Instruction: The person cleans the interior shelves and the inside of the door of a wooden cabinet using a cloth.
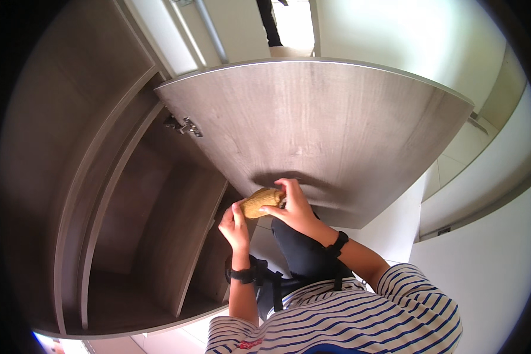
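A yellow-brown cloth, bunched up, is held between my two hands in front of the cabinet door. My left hand grips its left end, thumb on top. At its right end my right hand holds it between the thumb and the fingers. Just beyond the hands stands the wood-grain cabinet door, swung out on a metal hinge. Part of the cloth is hidden by my fingers.
To the left is the wood-grain cabinet with its shelf panel and upright edges. White panels stand at the right. Beyond the door, a person's dark-clothed leg shows at the top. My bent knee is below my hands.
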A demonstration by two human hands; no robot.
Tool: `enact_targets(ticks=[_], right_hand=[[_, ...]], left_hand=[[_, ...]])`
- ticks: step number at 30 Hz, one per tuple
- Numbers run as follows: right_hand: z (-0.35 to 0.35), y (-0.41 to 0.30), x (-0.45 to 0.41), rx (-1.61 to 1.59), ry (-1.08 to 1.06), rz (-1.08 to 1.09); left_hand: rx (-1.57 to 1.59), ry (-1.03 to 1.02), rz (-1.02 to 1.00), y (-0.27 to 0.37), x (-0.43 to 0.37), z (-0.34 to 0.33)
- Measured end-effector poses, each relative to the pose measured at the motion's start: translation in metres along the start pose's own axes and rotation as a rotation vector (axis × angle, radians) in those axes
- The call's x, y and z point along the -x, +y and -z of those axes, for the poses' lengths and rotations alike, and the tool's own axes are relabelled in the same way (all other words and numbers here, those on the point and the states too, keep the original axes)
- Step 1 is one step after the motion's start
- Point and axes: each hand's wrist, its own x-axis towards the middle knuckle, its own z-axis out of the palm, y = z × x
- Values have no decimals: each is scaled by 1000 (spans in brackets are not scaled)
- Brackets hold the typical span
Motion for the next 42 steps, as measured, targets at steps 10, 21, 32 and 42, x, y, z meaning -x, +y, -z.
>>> enact_targets(ticks=[10, 21, 32, 42], right_hand=[[77, -18, 23, -379, 2, -396], [112, -58, 7, -59, -310, 42], [152, -29, 54, -63, -222, -212], [182, -21, 57, -400, -172, -255]], left_hand=[[128, -273, -372, 55, 9, -40], [459, -785, 348, 57, 13, -38], [-185, -680, -493, 85, 20, -65], [-113, -576, -372, 73, 8, -60]])
